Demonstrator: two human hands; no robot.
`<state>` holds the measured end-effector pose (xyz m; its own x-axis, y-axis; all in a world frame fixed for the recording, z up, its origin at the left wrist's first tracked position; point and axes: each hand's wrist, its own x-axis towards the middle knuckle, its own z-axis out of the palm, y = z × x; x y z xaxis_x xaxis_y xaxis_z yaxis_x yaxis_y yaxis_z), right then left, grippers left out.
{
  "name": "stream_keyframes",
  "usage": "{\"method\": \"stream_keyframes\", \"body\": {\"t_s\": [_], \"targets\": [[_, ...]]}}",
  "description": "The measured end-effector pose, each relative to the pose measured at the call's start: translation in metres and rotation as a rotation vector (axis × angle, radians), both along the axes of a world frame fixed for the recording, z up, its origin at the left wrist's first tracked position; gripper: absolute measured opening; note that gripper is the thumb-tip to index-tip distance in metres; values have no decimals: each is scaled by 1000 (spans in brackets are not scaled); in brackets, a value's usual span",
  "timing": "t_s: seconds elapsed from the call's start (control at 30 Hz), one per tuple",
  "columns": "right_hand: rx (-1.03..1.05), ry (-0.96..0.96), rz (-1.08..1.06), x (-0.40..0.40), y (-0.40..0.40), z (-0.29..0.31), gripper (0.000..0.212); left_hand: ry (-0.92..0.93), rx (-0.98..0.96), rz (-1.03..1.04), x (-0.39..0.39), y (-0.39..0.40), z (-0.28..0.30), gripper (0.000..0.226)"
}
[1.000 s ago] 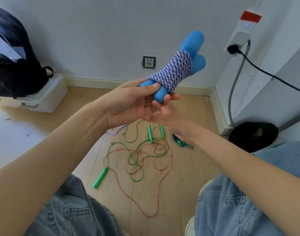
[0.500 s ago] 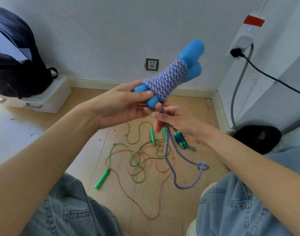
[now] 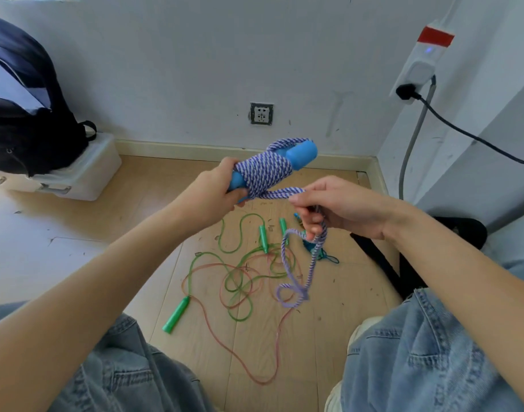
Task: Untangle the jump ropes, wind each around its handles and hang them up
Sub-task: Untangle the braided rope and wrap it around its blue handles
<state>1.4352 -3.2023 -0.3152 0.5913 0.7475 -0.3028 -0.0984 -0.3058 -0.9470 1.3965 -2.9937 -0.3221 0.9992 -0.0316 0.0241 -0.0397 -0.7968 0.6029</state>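
My left hand (image 3: 208, 193) grips the near end of two blue handles (image 3: 301, 156) held side by side, with purple-and-white braided rope (image 3: 263, 173) wound tightly round their middle. My right hand (image 3: 341, 208) pinches the loose length of that rope just right of the bundle; the free tail (image 3: 299, 275) hangs down in a loop below it. On the floor lies a tangle of a thin green rope (image 3: 240, 281) with green handles (image 3: 176, 315) and a thin pink rope (image 3: 248, 364). A small teal handle (image 3: 309, 246) shows behind the hanging tail.
I sit with both denim knees (image 3: 433, 352) flanking the tangle on the wooden floor. A dark backpack (image 3: 23, 114) rests on a white box (image 3: 85, 173) at left. A wall socket (image 3: 261, 113), a power strip (image 3: 421, 63) with cable, and a black object (image 3: 459, 233) are at right.
The wound bundle has dropped from pointing up to lying nearly level. My right hand has come out from under it to its right side, pulling the loose rope sideways.
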Motion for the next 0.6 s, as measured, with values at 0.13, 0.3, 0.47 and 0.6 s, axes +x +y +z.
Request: {"method": "stream_keyframes", "body": {"t_s": [0.13, 0.3, 0.47, 0.6], "targets": [[55, 106, 87, 0, -1, 8, 38, 10, 321, 99, 0, 1, -10, 30], [21, 23, -64, 10, -1, 7, 40, 263, 688, -300, -14, -10, -34, 38], [-312, -456, -288, 13, 1, -10, 39, 318, 453, -673, -28, -24, -18, 40], [-452, -463, -263, 16, -9, -7, 43, 297, -196, -699, -30, -8, 19, 28]]}}
